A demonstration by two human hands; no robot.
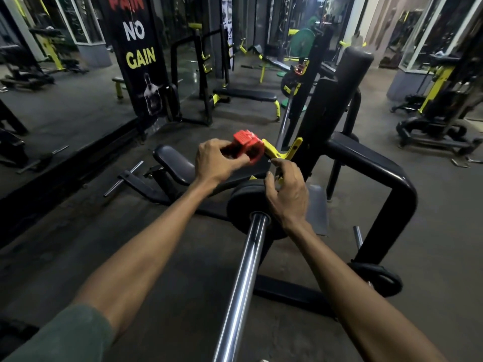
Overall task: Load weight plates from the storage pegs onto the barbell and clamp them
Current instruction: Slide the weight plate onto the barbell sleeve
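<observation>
A chrome barbell sleeve runs from the bottom centre up to a black weight plate loaded on it. My left hand grips a red barbell clamp held in the air above the plate. My right hand hovers with loosely curled fingers over the plate's upper right edge, beside the yellow bar hook of the rack; I cannot tell whether it touches the plate. Another black plate sits on a low storage peg at the right. At the bar's far end, a second red clamp is fitted.
The black bench frame curves around the right side of the bar. A padded seat lies left of the plate. More benches, racks and a green plate stand farther back. A banner stands at left. Bare floor lies left of the bar.
</observation>
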